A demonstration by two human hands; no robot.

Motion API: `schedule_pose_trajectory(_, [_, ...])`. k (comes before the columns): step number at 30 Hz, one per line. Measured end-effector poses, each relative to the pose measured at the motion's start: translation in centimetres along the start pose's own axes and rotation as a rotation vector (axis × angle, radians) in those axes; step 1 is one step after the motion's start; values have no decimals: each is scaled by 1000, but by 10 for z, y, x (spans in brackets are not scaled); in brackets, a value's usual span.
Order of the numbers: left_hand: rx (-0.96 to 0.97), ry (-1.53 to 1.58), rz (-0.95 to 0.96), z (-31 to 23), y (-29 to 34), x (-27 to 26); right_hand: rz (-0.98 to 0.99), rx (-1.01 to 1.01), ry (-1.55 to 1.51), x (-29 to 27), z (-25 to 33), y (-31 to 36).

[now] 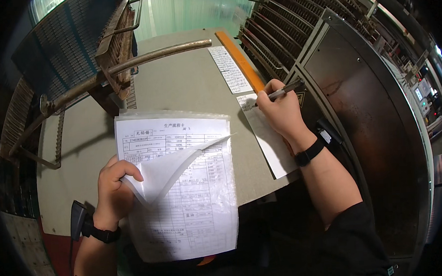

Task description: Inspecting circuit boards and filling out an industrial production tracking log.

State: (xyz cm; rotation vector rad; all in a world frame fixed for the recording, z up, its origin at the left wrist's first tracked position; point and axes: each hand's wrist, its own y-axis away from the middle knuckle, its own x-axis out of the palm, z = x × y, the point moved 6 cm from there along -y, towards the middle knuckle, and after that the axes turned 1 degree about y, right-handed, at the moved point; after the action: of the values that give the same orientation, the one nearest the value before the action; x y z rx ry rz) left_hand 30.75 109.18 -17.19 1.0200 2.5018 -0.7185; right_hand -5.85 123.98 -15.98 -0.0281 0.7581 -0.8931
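Observation:
My left hand [117, 186] grips the left edge of printed form sheets [185, 210] in a clear plastic sleeve, with a corner folded over beside the thumb. The sheets overhang the near edge of the tabletop. In my right hand [283, 109] is a pen [284, 90], its tip at the upper part of a white notepad [267, 140] on the table. Some handwriting shows near the pen tip; the lower part of the page is blank. Beyond it lies a handwritten sheet [226, 70], alongside an orange-yellow strip [242, 62].
A grey-green table [178, 80] lies under the papers. At left stands a rusty metal rack [120, 68] with a bar [161, 53] reaching over the table. A slotted rack [285, 29] and a dark metal cabinet [365, 115] border the right side.

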Motion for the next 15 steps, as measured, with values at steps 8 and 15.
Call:
schedule_pose_trajectory(8, [-24, -43, 3, 1, -1, -1, 17, 12, -64, 1, -2, -2])
schedule_pose_trajectory(15, [-1, -18, -24, -5, 1, -3, 34, -2, -197, 9, -13, -5])
